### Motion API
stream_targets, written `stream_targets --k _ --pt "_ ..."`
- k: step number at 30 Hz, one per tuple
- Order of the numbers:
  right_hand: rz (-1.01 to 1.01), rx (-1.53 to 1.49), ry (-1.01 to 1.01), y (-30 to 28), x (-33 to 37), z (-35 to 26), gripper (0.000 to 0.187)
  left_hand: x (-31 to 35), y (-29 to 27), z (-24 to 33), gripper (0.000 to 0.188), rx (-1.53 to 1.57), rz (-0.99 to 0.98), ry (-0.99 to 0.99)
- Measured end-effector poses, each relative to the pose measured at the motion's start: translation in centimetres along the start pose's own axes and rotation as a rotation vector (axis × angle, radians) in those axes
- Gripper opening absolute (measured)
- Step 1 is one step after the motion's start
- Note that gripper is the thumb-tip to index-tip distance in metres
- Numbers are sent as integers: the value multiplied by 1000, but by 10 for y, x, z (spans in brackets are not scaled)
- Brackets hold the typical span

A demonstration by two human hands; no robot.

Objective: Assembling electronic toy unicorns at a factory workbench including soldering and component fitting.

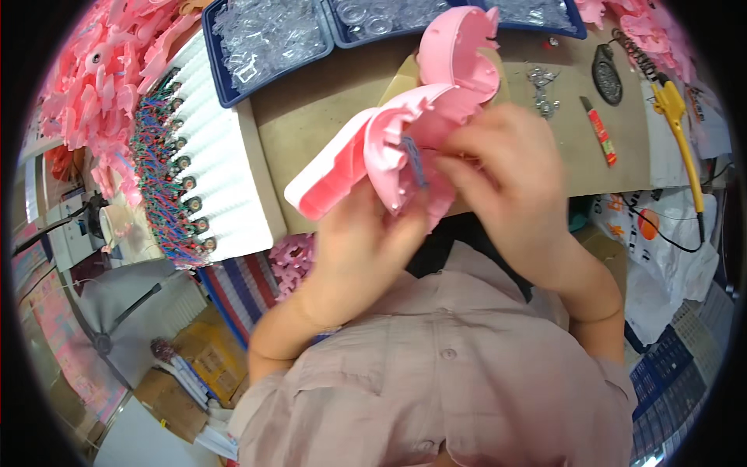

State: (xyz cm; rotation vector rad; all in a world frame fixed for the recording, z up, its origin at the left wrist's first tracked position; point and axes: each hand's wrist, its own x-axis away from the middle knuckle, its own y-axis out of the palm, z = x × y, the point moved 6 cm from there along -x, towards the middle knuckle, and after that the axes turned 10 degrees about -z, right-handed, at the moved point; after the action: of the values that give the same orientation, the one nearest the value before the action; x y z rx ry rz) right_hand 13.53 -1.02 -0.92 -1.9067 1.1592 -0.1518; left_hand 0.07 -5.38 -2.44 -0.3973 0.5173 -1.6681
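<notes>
My left hand grips a pink plastic shell from below, holding it tilted above the table's near edge. The shell is hollow, with a notched rim. Inside it a small bluish-grey piece shows in part. At the shell's right side, the thumb and fingers of my right hand are pinched together; what they hold, if anything, is too small and blurred to tell. Just beyond is a rounded pink shell part, and I cannot tell whether it is joined to the held one.
Blue trays of clear plastic parts line the back. At left, a white ridged sheet carries wired components beside heaped pink parts. Small metal pieces, a red stick-shaped tool and a corded yellow-handled tool lie right.
</notes>
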Motion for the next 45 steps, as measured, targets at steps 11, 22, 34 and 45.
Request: stream_targets --k 11,22,34,45 --pt "-962 -373 98 -14 -69 -6 51 -27 -18 57 29 -862 158 620" --pt "-1118 -426 490 -3 -60 25 55 -7 4 -29 23 -285 221 356" --pt "-1058 -434 466 0 -61 26 44 9 20 -13 30 -739 120 466" --pt "-843 -34 68 36 -63 27 36 26 43 -6 35 -990 -20 343"
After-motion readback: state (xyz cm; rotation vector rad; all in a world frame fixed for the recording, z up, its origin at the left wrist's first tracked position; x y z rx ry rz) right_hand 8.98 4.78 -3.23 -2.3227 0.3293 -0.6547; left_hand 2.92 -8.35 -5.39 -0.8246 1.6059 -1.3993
